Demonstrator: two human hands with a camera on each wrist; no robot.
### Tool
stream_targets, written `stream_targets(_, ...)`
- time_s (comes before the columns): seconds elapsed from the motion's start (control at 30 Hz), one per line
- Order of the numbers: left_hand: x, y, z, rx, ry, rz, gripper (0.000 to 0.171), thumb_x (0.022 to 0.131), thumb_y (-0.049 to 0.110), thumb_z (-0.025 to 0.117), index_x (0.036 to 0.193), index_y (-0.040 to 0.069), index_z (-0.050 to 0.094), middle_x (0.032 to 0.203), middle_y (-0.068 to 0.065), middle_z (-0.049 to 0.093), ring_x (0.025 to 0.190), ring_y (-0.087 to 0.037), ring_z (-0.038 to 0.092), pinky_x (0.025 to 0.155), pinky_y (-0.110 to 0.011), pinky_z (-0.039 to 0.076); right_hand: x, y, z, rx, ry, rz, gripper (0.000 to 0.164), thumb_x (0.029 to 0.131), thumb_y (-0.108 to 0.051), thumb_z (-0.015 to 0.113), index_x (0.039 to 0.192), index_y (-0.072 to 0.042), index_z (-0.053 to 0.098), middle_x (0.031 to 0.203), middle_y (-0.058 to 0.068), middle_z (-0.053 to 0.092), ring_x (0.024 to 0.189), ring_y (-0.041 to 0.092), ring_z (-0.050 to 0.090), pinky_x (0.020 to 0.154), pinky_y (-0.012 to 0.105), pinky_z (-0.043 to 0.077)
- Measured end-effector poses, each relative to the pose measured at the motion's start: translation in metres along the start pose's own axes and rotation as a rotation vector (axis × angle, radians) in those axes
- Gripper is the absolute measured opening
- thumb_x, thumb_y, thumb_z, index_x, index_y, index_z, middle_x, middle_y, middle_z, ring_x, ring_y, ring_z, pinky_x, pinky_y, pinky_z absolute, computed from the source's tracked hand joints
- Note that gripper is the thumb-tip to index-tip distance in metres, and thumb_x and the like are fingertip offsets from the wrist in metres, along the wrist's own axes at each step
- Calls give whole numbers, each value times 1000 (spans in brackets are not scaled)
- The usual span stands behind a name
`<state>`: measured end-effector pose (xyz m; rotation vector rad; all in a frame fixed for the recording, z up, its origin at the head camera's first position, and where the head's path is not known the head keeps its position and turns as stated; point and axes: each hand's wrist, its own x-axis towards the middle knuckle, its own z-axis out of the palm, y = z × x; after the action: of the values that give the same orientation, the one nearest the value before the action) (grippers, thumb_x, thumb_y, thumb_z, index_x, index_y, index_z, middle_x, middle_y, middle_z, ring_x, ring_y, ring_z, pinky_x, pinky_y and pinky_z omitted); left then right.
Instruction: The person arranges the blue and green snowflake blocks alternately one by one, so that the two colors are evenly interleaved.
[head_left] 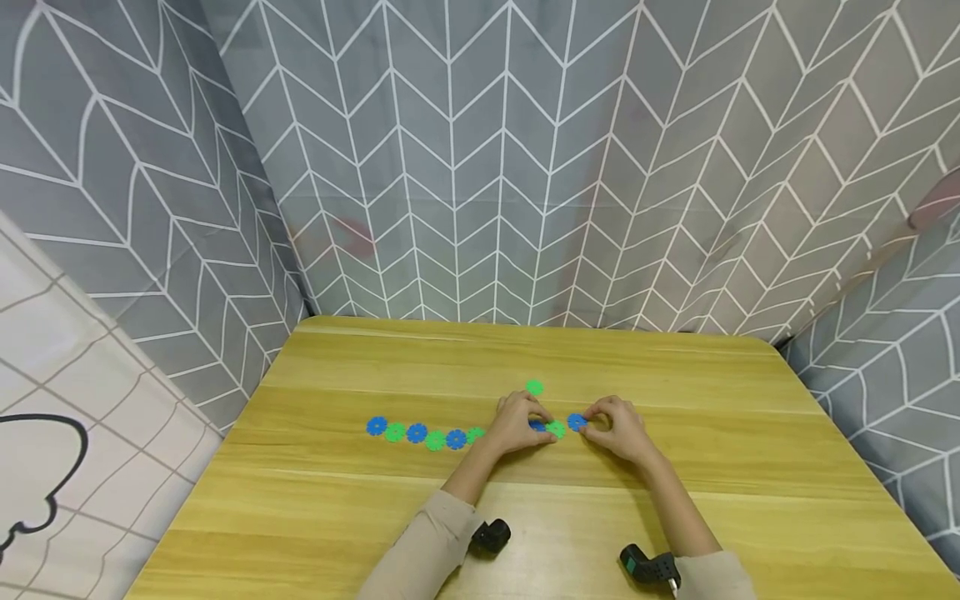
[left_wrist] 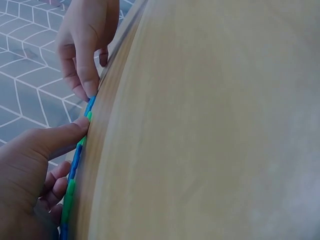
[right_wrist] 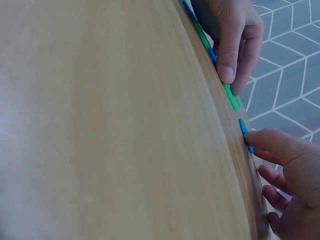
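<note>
A row of blue and green flower-shaped plastic discs (head_left: 417, 432), alternating in colour, lies across the table. My left hand (head_left: 513, 425) covers part of the row and pinches the green disc (head_left: 556, 429) at its right end between thumb and fingers. Just right of it, my right hand (head_left: 621, 429) holds a blue disc (head_left: 576, 422) by its edge. In the right wrist view a small gap separates this blue disc (right_wrist: 243, 129) from the green one (right_wrist: 229, 95). Beyond the left hand lies a single loose green disc (head_left: 534, 387).
The wooden table (head_left: 337, 517) has its far edge against a grey curtain (head_left: 480, 167) with white zigzag lines. Black wrist cameras (head_left: 491, 536) sit by both forearms, low over the tabletop.
</note>
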<state>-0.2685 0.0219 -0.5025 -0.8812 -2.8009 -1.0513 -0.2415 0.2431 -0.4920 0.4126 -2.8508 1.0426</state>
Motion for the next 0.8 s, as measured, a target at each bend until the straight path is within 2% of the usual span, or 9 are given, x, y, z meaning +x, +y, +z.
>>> stream_targets(0.33,0,0,0,22,2,-3,27,73,34,81,93,16,76,99,1,61,98,-15,52,82,-29,32,-1,-6,2,2,21,-20,19,82,-20,73,96,-8,72,111,20,58,103,41,45,80,53,30)
stream_targets(0.8,-1,-1,1,-14,3,3,26,73,32,81,92,15,76,100,-1,61,99,-17,52,84,-31,33,-1,-1,2,56,0,-27,16,80,-18,74,93,-8,72,110,20,58,104,42,45,83,58,27)
